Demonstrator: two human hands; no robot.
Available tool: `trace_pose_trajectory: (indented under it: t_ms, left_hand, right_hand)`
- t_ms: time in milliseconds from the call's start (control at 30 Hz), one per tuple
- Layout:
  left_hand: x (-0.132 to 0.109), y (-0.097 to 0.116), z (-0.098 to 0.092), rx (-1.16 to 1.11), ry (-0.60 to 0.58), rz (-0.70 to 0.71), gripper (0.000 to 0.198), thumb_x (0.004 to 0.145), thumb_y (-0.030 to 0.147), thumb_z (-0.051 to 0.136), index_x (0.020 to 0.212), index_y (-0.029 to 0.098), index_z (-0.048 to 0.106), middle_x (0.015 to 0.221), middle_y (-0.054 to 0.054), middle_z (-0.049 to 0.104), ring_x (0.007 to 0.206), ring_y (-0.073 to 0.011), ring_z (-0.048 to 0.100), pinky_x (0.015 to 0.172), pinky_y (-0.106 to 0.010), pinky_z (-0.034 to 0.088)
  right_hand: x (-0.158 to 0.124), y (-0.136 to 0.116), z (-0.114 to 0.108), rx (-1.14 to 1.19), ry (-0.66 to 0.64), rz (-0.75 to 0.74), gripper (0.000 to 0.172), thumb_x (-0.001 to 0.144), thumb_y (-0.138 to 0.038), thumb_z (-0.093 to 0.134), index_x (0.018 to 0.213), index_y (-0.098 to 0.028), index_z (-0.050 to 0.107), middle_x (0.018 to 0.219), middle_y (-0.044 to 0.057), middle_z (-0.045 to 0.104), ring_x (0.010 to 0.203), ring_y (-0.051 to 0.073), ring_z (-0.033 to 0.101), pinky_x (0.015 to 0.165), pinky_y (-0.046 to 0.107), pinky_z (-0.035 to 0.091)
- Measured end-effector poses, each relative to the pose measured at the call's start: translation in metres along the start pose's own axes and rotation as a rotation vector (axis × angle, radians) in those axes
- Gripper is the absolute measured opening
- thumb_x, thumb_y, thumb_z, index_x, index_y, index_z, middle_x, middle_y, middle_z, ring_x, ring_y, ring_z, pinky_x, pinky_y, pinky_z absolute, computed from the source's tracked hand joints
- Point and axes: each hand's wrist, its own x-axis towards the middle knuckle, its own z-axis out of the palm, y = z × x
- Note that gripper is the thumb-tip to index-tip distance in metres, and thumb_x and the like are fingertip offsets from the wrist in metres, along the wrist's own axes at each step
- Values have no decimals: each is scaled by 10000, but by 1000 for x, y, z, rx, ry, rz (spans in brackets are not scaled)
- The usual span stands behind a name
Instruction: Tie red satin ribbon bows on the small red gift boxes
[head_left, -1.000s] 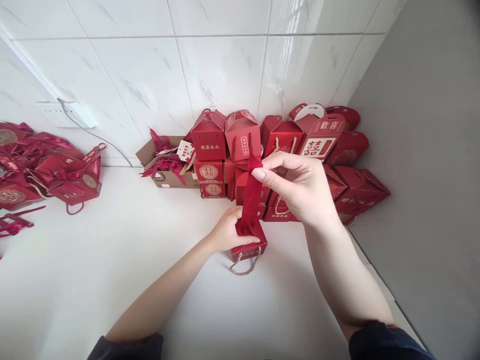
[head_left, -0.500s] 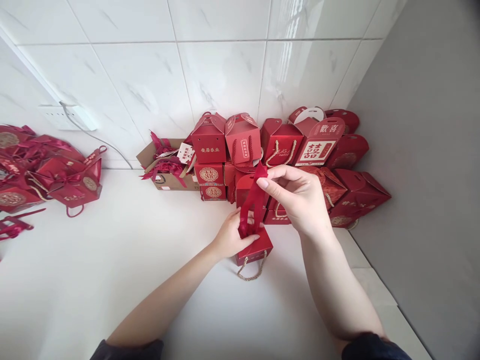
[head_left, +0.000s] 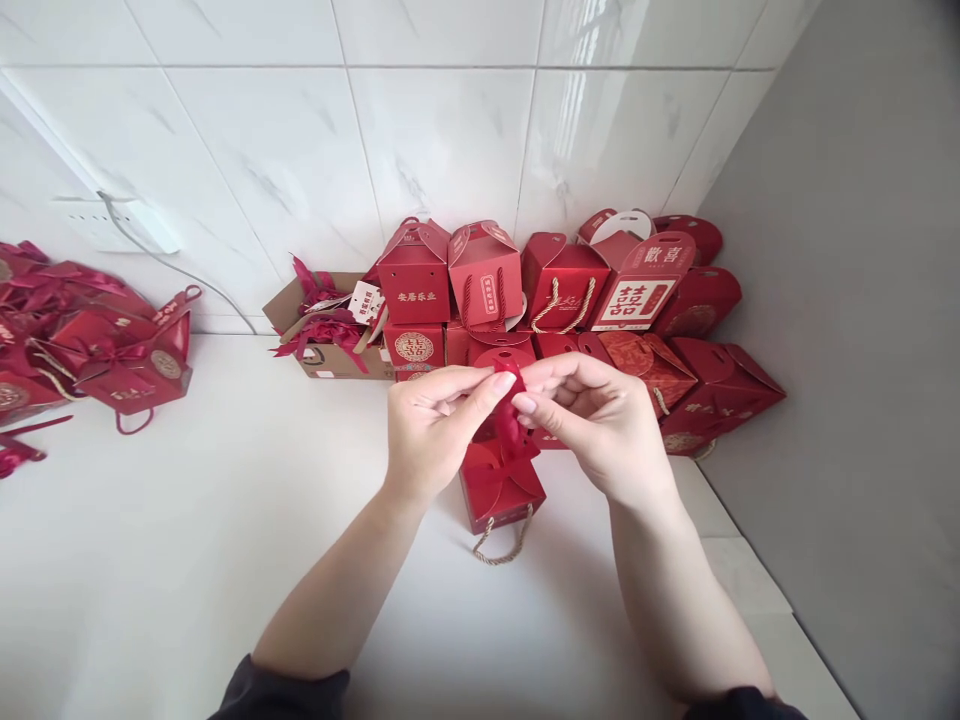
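A small red gift box point(head_left: 504, 498) stands on the white tabletop, with a gold twisted cord handle point(head_left: 502, 558) hanging at its near side. Above it, a dark red satin ribbon point(head_left: 512, 425) runs up from the box's top to my fingers. My left hand point(head_left: 435, 425) pinches the ribbon between thumb and fingertips. Right beside it, my right hand point(head_left: 600, 415) is closed on the same ribbon with thumb and index finger. The fingertips of both hands nearly touch. Where the ribbon passes through the box top is partly hidden by my hands.
Stacked red gift boxes point(head_left: 416, 285) stand against the tiled wall, behind my hands. Left of them sits a cardboard box point(head_left: 341, 362) holding ribbons and tags. More ribboned red boxes point(head_left: 127, 375) are piled at the far left. A grey panel point(head_left: 847, 330) bounds the right side.
My left hand has risen from the box's top to pinch the ribbon beside my right hand. My right hand has come down slightly. The ribbon's upper part is now gathered between the fingers.
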Motion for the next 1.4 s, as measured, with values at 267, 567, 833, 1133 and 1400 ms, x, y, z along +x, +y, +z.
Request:
trace_pose_trajectory:
  t_ms: [267,567,833,1133,1400]
  left_hand:
    - [0,-4,-1,-132,39,-149,174,806,345,714,888,212,788,824,-38,759,824,-205,711,747,-337,610]
    - [-2,-8,-2,-110,52,-155,185,787,341,733,919,223,785,828,-30,763,817,-213,715,727,-355,615]
    - [0,-8,-3,-94,37,-174,134,747,304,771,845,213,773,774,-14,753,759,-177,712,722,-328,612]
    - [-2,-1,-3,-148,-224,-306,119,784,302,737,774,186,713,728,-14,721,691,-152,679,682,-293,570]
    - [-1,-2,-3,-163,-276,-328,122,796,304,723,786,184,705,711,-17,707,668,-149,667,642,-288,562]
  right_hand:
    - [2,2,-2,5,-14,-15,95,833,-190,712,920,-193,675,809,6,696,738,112,679,725,232,607]
    - [1,7,2,-63,78,-46,102,830,-259,718,894,-212,654,826,10,681,738,129,666,682,249,584]
    - [2,5,0,-125,107,-68,83,865,-294,679,906,-223,668,836,4,661,731,121,612,669,244,522]
    - [2,-1,-2,-214,140,-85,220,878,-351,653,716,-203,643,627,-14,583,579,112,555,552,236,478]
    - [3,2,0,-219,202,-88,213,860,-364,672,714,-209,665,601,-21,554,548,106,495,504,233,431]
